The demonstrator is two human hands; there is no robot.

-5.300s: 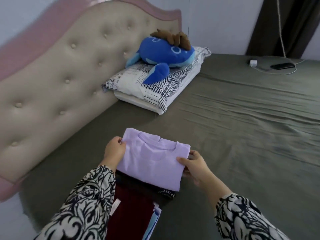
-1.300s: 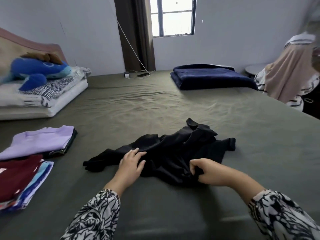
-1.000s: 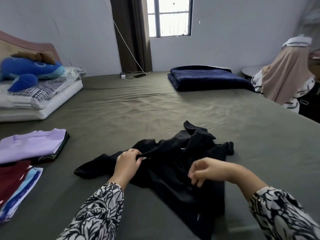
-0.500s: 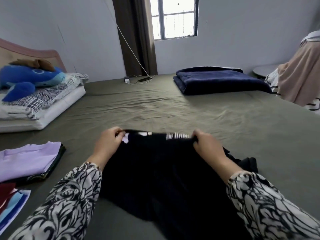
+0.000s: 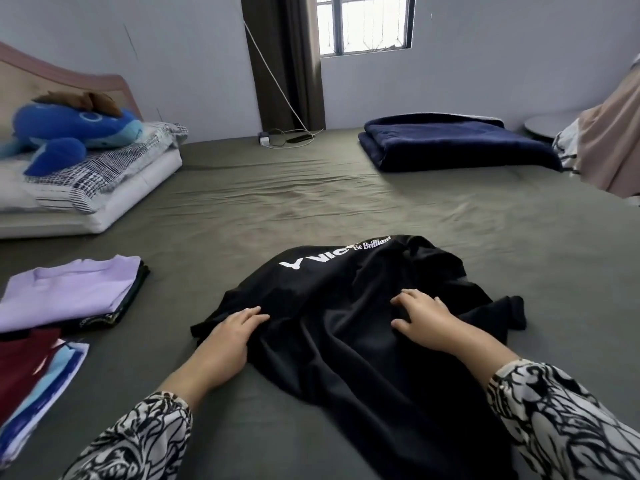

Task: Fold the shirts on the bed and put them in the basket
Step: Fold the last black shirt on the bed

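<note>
We see a grey-walled room with a barred window (image 5: 365, 24) and a dark curtain (image 5: 287, 60), and below them a wide bed (image 5: 311, 188) under an olive-green sheet. A folded navy blanket (image 5: 453, 140) lies at its far right, and pillows (image 5: 86, 188) with a blue plush toy (image 5: 69, 131) on top lie at the far left. In the middle near us lies the black shirt (image 5: 346, 306), rumpled, white lettering on its far edge. At the left sits a stack of folded shirts (image 5: 65, 296), lilac on top. Our left hand (image 5: 228, 337) rests flat on the shirt's left edge, fingers straight and together. Our right hand (image 5: 426, 317) presses on the cloth, fingers spread.
</note>
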